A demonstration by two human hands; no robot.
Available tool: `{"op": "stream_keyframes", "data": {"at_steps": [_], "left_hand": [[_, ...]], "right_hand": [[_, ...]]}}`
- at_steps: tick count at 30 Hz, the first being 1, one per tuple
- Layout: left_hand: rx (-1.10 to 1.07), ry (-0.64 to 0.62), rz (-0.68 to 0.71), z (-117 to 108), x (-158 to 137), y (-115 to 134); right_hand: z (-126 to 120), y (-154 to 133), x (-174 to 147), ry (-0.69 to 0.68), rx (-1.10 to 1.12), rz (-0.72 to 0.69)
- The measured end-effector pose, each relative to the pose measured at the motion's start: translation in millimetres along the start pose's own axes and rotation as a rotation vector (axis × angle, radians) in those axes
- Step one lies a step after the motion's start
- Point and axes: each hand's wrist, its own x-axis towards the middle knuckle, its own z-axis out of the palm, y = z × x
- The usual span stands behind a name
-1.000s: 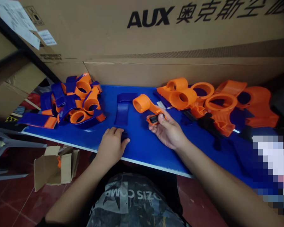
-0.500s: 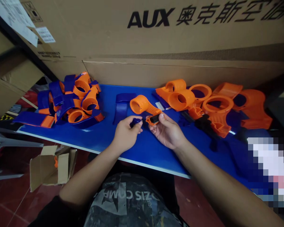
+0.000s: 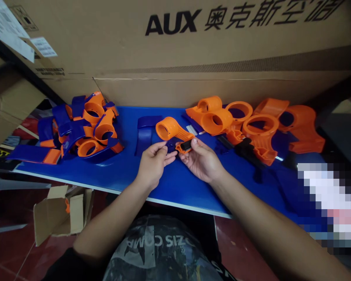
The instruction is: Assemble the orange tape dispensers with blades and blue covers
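My right hand (image 3: 203,160) is closed on the end of an orange tape dispenser body (image 3: 168,128), whose round hub points away to the upper left. A black roller (image 3: 186,146) sits in the held end, beneath my thumb. My left hand (image 3: 152,162) pinches a small dark blue plastic piece (image 3: 171,146) between thumb and fingers, right beside the roller end; whether the two parts touch I cannot tell. Just behind my left hand lies a curved blue cover (image 3: 144,138) on the blue tabletop (image 3: 175,187).
On the left is a pile of orange and blue tape dispensers (image 3: 89,127). Orange dispenser bodies (image 3: 261,125) and black parts (image 3: 245,148) lie on the right. A large cardboard box (image 3: 175,54) stands behind the table; a small open carton (image 3: 51,218) sits on the floor.
The small blue piece in my left hand has turned and come closer to the roller end, and my left fingers have straightened somewhat. The whole view has shifted slightly.
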Motion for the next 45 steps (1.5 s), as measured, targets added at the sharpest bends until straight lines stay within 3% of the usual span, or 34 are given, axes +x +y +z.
{"op": "stream_keyframes", "data": {"at_steps": [3,9,14,27,35,45], "left_hand": [[0.082,0.003,0.103,5.6,-2.4,-8.5],[0.511,-0.098,0.333,7.8,-10.9,-16.2],[0.617,-0.229,0.456,-2.7,-7.6,-8.1],[0.383,-0.246,0.228,-37.4,-1.5,14.8],[0.185,-0.221,0.124,-32.4,5.4,8.5],[0.192,-0.289,0.167,-28.9,3.2,7.1]], "right_hand": [[0.0,0.0,0.6,0.008,0.007,0.006],[0.1,-1.9,1.0,0.044,0.004,0.010],[1.0,-3.4,-0.2,0.041,0.020,0.018],[37.1,14.0,7.3,0.028,0.058,0.039],[38.5,29.2,9.8,0.059,0.025,-0.047],[35.0,24.4,8.0,0.079,-0.010,-0.119]]}}
